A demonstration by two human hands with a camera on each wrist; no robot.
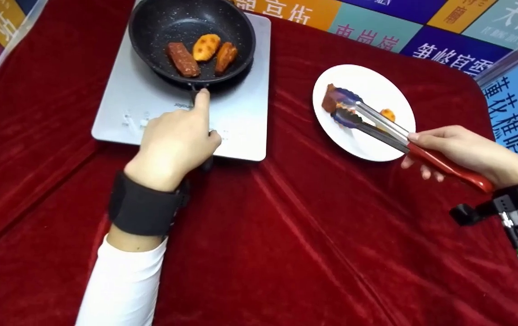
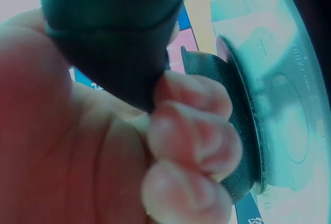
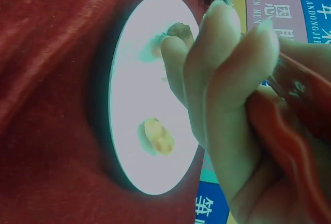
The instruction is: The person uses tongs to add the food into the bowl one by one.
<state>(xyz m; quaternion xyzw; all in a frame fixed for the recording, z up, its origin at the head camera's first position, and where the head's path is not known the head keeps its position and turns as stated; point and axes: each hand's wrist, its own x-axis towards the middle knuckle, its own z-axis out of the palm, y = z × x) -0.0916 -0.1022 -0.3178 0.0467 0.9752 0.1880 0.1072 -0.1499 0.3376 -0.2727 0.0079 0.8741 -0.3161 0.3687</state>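
My left hand (image 1: 177, 138) grips the black handle (image 2: 114, 48) of a frying pan (image 1: 154, 31), its index finger stretched along the handle toward the rim. In the pan lie a long reddish-brown piece of food (image 1: 182, 59), a yellow spotted piece (image 1: 206, 47) and an orange-brown piece (image 1: 226, 57). Over at the right, my right hand (image 1: 471, 147) holds tongs with red handles (image 1: 449, 167). Their dark scalloped tips are at a brown piece of food (image 1: 329, 98) on a white plate (image 1: 358, 74). A small yellow piece (image 1: 387, 114) lies on the plate behind the tongs.
Beneath the pan is a silver electric cooktop (image 1: 245, 131). A dark red velvet cloth (image 1: 286, 226) covers the table under the cooktop and plate. Panels with large printed characters (image 1: 376, 27) stand along the far and right edges.
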